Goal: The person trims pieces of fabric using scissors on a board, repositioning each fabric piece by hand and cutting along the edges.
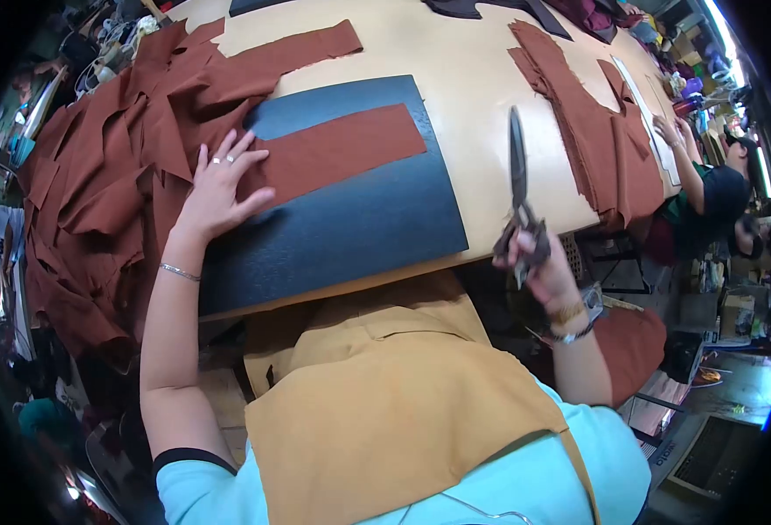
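My left hand lies with fingers spread on the reddish-brown fabric, at the near end of a flat strip. That strip stretches to the right across a dark blue board. Around and left of this hand is a large rumpled heap of the same fabric. On the right, past the table's front edge, my right hand is wrapped round the handles of large scissors. Their blades point away from me and look closed. They are apart from the fabric.
A stack of reddish-brown fabric pieces lies at the table's right, beside a long white ruler-like strip. Another person works there with hands near that strip. Dark fabric lies at the far edge of the pale table.
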A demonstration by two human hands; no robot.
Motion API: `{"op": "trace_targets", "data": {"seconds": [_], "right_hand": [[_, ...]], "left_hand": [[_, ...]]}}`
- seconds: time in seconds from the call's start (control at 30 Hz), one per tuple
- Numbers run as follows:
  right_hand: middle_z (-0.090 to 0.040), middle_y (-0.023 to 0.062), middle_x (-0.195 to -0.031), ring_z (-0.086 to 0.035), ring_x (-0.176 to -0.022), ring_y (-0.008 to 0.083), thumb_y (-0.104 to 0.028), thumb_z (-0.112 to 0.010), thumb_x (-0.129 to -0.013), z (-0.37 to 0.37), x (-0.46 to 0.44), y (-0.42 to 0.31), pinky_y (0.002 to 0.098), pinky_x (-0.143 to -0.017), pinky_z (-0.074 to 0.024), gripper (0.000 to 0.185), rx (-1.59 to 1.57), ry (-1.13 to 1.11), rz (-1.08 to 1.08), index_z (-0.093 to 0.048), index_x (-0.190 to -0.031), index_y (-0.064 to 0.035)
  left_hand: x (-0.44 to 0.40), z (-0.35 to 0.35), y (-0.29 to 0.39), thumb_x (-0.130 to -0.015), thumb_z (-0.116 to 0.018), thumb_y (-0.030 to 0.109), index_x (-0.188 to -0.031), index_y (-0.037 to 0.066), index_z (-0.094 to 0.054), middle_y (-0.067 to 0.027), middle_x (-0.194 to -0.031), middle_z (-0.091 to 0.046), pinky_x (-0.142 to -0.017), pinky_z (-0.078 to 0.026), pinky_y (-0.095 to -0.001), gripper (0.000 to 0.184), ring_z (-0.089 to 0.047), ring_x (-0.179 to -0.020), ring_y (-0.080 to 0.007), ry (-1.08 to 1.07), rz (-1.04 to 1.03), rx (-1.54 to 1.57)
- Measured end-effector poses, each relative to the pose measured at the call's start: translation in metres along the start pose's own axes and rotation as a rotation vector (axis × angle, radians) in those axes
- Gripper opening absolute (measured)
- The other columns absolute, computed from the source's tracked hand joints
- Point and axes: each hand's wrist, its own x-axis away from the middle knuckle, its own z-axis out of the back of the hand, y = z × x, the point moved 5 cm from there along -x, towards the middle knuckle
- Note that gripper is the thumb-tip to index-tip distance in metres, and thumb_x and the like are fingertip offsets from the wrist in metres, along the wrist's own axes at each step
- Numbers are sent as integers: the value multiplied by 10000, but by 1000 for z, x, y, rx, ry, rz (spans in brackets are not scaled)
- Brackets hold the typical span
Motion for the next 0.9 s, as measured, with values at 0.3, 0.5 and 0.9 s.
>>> {"op": "trace_targets", "data": {"seconds": [0.3, 0.5, 0.9], "right_hand": [[-555, 13, -734, -534, -609, 78, -306, -622, -924, -43, 44, 55, 237, -605, -481, 351, -49, -18, -211, -563, -1057, 13], [-549, 50, -783, -563, -710, 160, -589, -591, -851, -41, 63, 64, 327, -725, -487, 502, -270, -157, -330, -516, -922, -98], [-551, 39, -810, -562, -700, 151, -536, -568, -895, -75, 19, 59, 289, -678, -474, 487, -183, -221, -265, -534, -954, -54]], "left_hand": [[-84, -41, 138, -931, -526, 418, -1302, 186, -552, -131, -1453, -413, -1100, -252, -565, 438, -334, -1371, -330, 173, -207, 310], [-78, -53, 110, -983, -440, 308, -1342, 237, -523, -93, -1485, -378, -1105, -241, -572, 375, -314, -1381, -334, 85, -123, 278], [-38, -37, 78, -1009, -380, 282, -1362, 238, -508, -81, -1494, -369, -1147, -160, -509, 379, -279, -1403, -318, -10, -84, 345]]}}
